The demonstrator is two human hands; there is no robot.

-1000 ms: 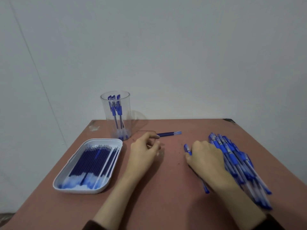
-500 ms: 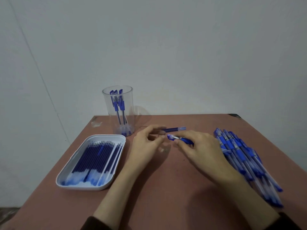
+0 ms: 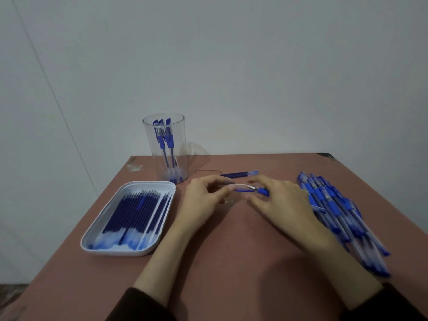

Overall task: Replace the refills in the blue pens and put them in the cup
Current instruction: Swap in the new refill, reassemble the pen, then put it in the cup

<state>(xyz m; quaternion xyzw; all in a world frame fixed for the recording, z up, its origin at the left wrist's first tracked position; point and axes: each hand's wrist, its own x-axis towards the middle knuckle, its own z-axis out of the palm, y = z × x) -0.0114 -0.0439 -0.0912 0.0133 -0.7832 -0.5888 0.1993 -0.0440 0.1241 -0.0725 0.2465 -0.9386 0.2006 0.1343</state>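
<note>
My right hand (image 3: 281,200) grips a blue pen (image 3: 262,190) by its grip end, tip pointing left. My left hand (image 3: 203,198) pinches the pen's clear cap (image 3: 240,186), just off the tip. A clear cup (image 3: 165,148) with three blue pens stands at the back left. A white tray (image 3: 102,230) of blue refills lies at the left. A pile of blue pens (image 3: 335,212) lies at the right. A single refill (image 3: 239,174) lies on the table behind my hands.
The reddish-brown table (image 3: 231,262) ends against a pale wall at the back. Its left edge runs just past the tray, and its right edge just past the pen pile.
My right hand took a pen from the pile and brought it to the middle. My left hand met it and now pinches the cap, drawn off the tip.
</note>
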